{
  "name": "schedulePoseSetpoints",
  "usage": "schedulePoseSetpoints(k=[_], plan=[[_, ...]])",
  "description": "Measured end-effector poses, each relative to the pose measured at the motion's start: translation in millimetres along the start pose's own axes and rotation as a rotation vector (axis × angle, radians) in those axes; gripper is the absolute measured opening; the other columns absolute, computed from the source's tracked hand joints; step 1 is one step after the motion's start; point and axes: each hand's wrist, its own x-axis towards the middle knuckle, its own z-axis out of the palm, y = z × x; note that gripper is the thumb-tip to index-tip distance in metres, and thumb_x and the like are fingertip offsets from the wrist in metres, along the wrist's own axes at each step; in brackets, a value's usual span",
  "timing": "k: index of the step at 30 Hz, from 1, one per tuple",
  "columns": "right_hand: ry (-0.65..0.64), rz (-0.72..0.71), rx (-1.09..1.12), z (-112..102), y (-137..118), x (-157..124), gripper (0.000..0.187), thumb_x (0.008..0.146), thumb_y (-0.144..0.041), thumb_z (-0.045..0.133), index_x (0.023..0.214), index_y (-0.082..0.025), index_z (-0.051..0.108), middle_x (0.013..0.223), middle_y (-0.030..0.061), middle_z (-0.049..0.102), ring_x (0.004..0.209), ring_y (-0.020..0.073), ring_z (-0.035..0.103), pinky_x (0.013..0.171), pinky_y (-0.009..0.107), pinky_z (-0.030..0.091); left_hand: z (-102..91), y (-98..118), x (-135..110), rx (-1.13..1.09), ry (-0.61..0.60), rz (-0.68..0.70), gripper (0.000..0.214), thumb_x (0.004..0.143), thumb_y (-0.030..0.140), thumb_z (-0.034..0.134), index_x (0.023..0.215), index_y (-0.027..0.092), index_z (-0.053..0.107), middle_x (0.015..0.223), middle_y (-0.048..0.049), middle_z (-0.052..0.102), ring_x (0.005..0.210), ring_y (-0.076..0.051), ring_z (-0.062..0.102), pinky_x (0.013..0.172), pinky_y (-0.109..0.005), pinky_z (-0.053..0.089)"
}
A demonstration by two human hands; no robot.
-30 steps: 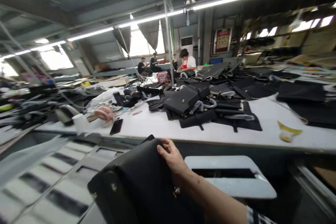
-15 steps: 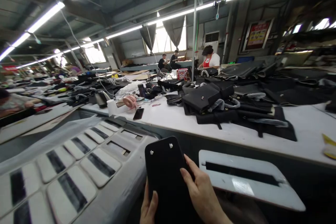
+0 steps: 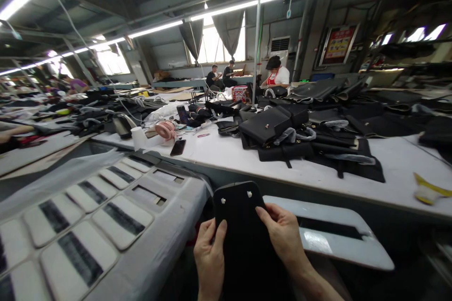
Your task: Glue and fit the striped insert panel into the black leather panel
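Observation:
A black panel (image 3: 243,240) with rounded top corners is held up in front of me; it looks like a bag flap. Two small holes near its upper edge let light through. My left hand (image 3: 211,256) grips its left edge, thumb on the near face. On the right edge, my right hand (image 3: 285,235) is closed with the thumb pressed on the same face. Behind my right hand lies a white board (image 3: 348,211) with a dark slot, partly covered by that hand. The panel's lower end fades into shadow.
At left, a covered table (image 3: 165,225) carries several pale pieces with dark strips (image 3: 123,218). The white bench (image 3: 208,155) ahead holds black bags (image 3: 268,124), a phone (image 3: 178,147), a pink fan (image 3: 165,130), a white cup (image 3: 139,138), a kettle (image 3: 122,125) and a yellow tool (image 3: 429,190). Co-workers sit farther back.
The panel and both hands have shifted right in view. My left hand has come up along the left edge and shows more fully. The view has turned a little.

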Motion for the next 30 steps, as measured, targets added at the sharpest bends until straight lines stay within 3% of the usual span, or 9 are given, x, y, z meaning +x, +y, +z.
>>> schedulePoseSetpoints(k=[10, 17, 21, 25, 30], plan=[[0.061, 0.107, 0.0, -16.3, 17.4, 1.9, 0.048, 0.072, -0.055, 0.075, 0.099, -0.015, 0.071, 0.086, 0.0092, 0.074, 0.081, 0.0289, 0.069, 0.073, 0.037, 0.054, 13.9, 3.1, -1.0, 0.054, 0.03, 0.104, 0.034, 0.095, 0.042, 0.051, 0.075, 0.018, 0.062, 0.085, -0.0014, 0.054, 0.078, -0.014, 0.054, 0.073, -0.025, 0.042], [0.062, 0.105, -0.032, -29.2, 21.8, 3.7, 0.048, 0.074, -0.056, 0.073, 0.1, -0.016, 0.068, 0.089, 0.0094, 0.073, 0.082, 0.028, 0.068, 0.076, 0.037, 0.053, 21.7, -4.0, -2.0, 0.08, 0.021, 0.194, 0.029, 0.097, 0.037, 0.048, 0.086, 0.019, 0.068, 0.089, -0.0028, 0.056, 0.083, -0.016, 0.056, 0.078, -0.026, 0.042], [0.093, 0.092, -0.039, -31.6, 17.9, 3.0, 0.05, 0.074, -0.057, 0.072, 0.104, -0.017, 0.066, 0.092, 0.01, 0.073, 0.084, 0.0285, 0.068, 0.078, 0.037, 0.054, 26.2, -5.2, 3.3, 0.135, 0.003, 0.219, 0.027, 0.095, 0.039, 0.052, 0.104, 0.02, 0.07, 0.096, -0.0048, 0.059, 0.089, -0.019, 0.058, 0.081, -0.029, 0.044], [0.056, 0.02, -0.085, -27.8, 7.5, 2.2, 0.048, 0.079, -0.055, 0.068, 0.11, -0.019, 0.061, 0.099, 0.0101, 0.071, 0.088, 0.0271, 0.066, 0.084, 0.038, 0.053, 28.3, 1.9, 24.6, 0.247, -0.021, 0.188, 0.037, 0.086, 0.049, 0.063, 0.11, 0.022, 0.067, 0.1, -0.0054, 0.062, 0.091, -0.022, 0.059, 0.082, -0.031, 0.046], [0.048, -0.04, -0.209, -25.1, -2.7, 7.0, 0.036, 0.086, -0.055, 0.06, 0.087, -0.019, 0.059, 0.081, 0.0062, 0.066, 0.075, 0.0213, 0.06, 0.065, 0.029, 0.048, 36.6, 9.5, 49.1, 0.29, -0.016, -0.015, 0.048, 0.079, 0.066, 0.061, 0.093, 0.02, 0.06, 0.08, -0.003, 0.064, 0.075, -0.023, 0.06, 0.068, -0.032, 0.045]])
